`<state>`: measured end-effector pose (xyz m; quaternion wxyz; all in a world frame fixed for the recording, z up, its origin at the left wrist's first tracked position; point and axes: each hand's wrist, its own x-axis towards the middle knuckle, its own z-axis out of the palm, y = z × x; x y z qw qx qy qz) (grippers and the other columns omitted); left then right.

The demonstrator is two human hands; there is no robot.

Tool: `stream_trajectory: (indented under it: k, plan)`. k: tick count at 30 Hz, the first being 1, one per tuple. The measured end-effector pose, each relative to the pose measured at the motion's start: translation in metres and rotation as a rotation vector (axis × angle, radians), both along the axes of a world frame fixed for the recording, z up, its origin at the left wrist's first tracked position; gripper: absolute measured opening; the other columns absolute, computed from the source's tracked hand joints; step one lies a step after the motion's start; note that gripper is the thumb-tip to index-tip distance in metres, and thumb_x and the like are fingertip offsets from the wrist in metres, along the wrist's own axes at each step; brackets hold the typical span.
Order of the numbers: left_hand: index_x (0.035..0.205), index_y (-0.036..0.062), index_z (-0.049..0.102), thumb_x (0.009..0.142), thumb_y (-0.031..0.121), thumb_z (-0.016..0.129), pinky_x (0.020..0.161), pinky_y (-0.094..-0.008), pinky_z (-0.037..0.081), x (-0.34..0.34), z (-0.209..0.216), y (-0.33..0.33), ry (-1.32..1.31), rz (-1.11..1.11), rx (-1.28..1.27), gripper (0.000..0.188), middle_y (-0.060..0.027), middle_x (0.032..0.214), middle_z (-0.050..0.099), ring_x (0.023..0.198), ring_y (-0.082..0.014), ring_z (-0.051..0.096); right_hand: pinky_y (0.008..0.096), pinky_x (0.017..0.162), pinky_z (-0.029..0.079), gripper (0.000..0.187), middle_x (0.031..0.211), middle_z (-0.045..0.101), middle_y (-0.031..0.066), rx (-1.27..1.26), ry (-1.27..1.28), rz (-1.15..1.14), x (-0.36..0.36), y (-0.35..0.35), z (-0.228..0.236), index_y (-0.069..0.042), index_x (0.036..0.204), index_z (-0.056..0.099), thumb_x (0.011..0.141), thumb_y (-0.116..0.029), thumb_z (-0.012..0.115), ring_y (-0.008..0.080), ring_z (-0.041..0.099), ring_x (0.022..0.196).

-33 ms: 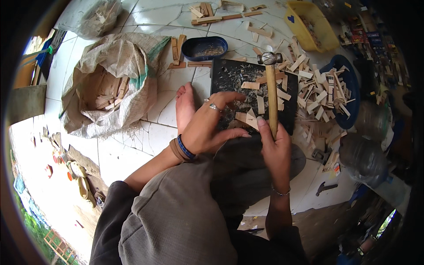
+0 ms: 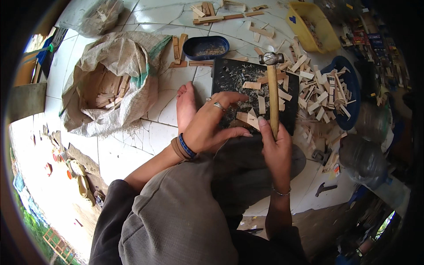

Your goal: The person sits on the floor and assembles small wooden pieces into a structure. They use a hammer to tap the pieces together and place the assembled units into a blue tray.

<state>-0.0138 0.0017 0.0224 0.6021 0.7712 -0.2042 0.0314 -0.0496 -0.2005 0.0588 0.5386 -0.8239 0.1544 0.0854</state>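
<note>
Right hand (image 2: 274, 148): closed around the wooden handle of a hammer (image 2: 273, 88), head up. Left hand (image 2: 212, 126): fingers spread on a wood piece (image 2: 248, 118), apparently pinning it, on the black slab (image 2: 238, 81).

Right hand (image 2: 276, 148) grips wooden hammer (image 2: 273, 95) upright over black board (image 2: 229, 77); left hand (image 2: 212, 126) presses wood strip (image 2: 247, 118) on it; woven sack (image 2: 110, 84) left.

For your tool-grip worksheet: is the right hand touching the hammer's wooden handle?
Touching. The head view shows the right hand wrapped around the lower end of the hammer handle, its fingers closed on the wood.
</note>
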Motion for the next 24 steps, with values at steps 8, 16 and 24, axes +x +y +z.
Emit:
stream_trajectory:
  k: [8,16,24]
  plan:
    - [0.115,0.0046,0.075,0.084,0.02,0.086,0.091,-0.0383,0.054,0.007,-0.017,-0.004,0.018,-0.084,0.023,0.037,-0.0092,0.109,0.076,0.103,-0.0283,0.07,0.0195,0.042,0.025,0.028,0.066,0.041,-0.0096,0.057,0.016,-0.026,0.0,-0.002,-0.004,-0.008,0.096,0.065,0.106,-0.034,0.066,-0.0015,0.034,0.05]
    - [0.111,0.0044,0.076,0.083,0.019,0.086,0.089,-0.0384,0.055,0.006,-0.022,-0.006,0.008,-0.061,0.008,0.033,-0.0094,0.109,0.078,0.1,-0.0289,0.072,0.0202,0.041,0.025,0.03,0.066,0.041,-0.0092,0.03,0.008,-0.026,-0.002,-0.002,-0.005,-0.009,0.091,0.06,0.107,-0.034,0.065,-0.0017,0.033,0.049]
    - [0.11,0.0039,0.075,0.084,0.019,0.086,0.089,-0.038,0.057,0.008,-0.025,-0.007,-0.009,-0.063,-0.01,0.032,-0.0095,0.11,0.078,0.1,-0.0286,0.073,0.0202,0.041,0.025,0.03,0.066,0.04,-0.0093,0.041,0.071,-0.042,0.0,0.001,0.004,-0.009,0.092,0.06,0.108,-0.035,0.063,-0.0016,0.033,0.049]
